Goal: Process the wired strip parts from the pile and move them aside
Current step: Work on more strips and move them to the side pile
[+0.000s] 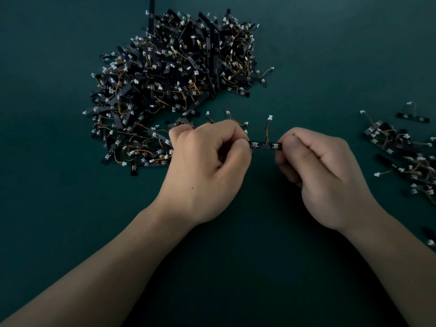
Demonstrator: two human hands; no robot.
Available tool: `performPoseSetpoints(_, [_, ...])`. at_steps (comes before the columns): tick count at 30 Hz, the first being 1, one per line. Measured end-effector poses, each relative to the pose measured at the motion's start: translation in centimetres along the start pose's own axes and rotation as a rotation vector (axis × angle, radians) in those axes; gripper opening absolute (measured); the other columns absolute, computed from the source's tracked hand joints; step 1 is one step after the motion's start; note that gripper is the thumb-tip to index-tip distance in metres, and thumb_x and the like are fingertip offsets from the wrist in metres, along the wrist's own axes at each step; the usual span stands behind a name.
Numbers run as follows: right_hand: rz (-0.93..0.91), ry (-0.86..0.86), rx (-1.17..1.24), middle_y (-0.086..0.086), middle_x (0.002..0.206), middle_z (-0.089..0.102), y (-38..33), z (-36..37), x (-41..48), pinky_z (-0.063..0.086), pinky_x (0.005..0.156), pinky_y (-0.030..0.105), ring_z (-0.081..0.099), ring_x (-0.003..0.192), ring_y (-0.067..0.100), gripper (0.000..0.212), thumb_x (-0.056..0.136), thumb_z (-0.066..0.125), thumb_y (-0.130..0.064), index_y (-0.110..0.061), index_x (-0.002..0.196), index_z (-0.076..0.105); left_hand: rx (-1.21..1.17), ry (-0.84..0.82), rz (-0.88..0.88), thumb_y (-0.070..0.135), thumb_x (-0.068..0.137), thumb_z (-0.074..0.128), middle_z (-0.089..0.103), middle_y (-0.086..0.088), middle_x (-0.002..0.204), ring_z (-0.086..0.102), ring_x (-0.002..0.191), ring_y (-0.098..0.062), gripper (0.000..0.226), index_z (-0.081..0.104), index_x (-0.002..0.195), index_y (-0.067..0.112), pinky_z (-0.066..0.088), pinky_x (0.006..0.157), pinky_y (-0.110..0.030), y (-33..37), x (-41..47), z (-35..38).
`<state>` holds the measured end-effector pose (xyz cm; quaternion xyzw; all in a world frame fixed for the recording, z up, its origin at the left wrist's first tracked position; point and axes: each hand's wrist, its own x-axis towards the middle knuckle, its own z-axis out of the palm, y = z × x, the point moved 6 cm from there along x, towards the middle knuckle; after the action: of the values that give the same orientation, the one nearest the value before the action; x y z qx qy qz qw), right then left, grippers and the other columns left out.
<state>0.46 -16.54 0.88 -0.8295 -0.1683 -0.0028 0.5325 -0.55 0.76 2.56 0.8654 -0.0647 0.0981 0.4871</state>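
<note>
An electronics assembly workbench: dark green mat (59,208) heaped with wired strip parts (169,79).

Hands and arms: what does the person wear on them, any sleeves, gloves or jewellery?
Nothing is worn. The left hand and right hand show no gloves or rings, and the left forearm and right forearm are bare to the frame's edge: no sleeve, watch or bracelet. The right thumbnail is short and unpainted.

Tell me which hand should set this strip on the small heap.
Right. The right hand pinches the wired strip at its end, and the small heap lies on its side; the left hand sits nearer the big pile.
</note>
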Motion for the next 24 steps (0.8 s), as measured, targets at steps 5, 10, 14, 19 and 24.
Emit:
performPoseSetpoints(5, [0.006,-0.013,-0.020,0.010,0.058,0.049,-0.14,-0.01,-0.11,0.036,0.051,0.044,0.044,0.053,0.029,0.032,0.103,0.047,-0.035,-0.020,0.075,0.056,0.133,0.068,-0.031,0.019,0.093,0.052,0.042,0.011,0.050,0.053,0.061,-0.014,0.030,0.051,0.064,0.028,0.032,0.102,-0.045,0.14,-0.19,-0.27])
performPoseSetpoints(10, [-0.012,-0.018,-0.076,-0.001,0.059,0.053,-0.32,0.14,-0.08,0.034,0.045,0.021,0.044,0.048,0.013,0.027,0.101,0.055,-0.036,-0.025,0.077,0.058,0.126,0.029,-0.024,0.025,0.091,0.054,0.046,0.009,0.052,0.055,0.064,-0.014,0.028,0.052,0.063,0.027,0.032,0.101,-0.044,0.32,-0.25,-0.13])
performPoseSetpoints(14, [-0.021,-0.010,-0.089,-0.001,0.056,0.053,-0.51,0.11,-0.16,0.032,0.043,0.018,0.044,0.045,0.012,0.027,0.101,0.059,-0.033,-0.026,0.075,0.059,0.169,0.041,-0.009,0.029,0.091,0.059,0.054,0.007,0.056,0.056,0.067,-0.010,0.026,0.055,0.066,0.024,0.029,0.098,-0.036,0.24,-0.32,-0.07])
performPoseSetpoints(19, [-0.001,0.031,-0.162,-0.002,0.053,0.053,-0.38,0.02,-0.04,0.030,0.042,0.017,0.045,0.044,0.017,0.030,0.096,0.063,-0.028,-0.024,0.067,0.058,0.313,0.062,0.067,0.029,0.092,0.061,0.055,0.009,0.061,0.054,0.069,-0.009,0.024,0.059,0.069,0.021,0.027,0.091,-0.041,0.68,-0.63,0.23])
performPoseSetpoints(24, [-0.012,0.034,-0.142,-0.003,0.054,0.053,-0.54,-0.01,-0.10,0.031,0.042,0.018,0.046,0.044,0.017,0.029,0.097,0.064,-0.026,-0.025,0.068,0.059,0.260,0.055,0.057,0.027,0.093,0.058,0.052,0.008,0.059,0.054,0.070,-0.010,0.022,0.058,0.071,0.022,0.026,0.091,-0.039,0.64,-0.58,0.11])
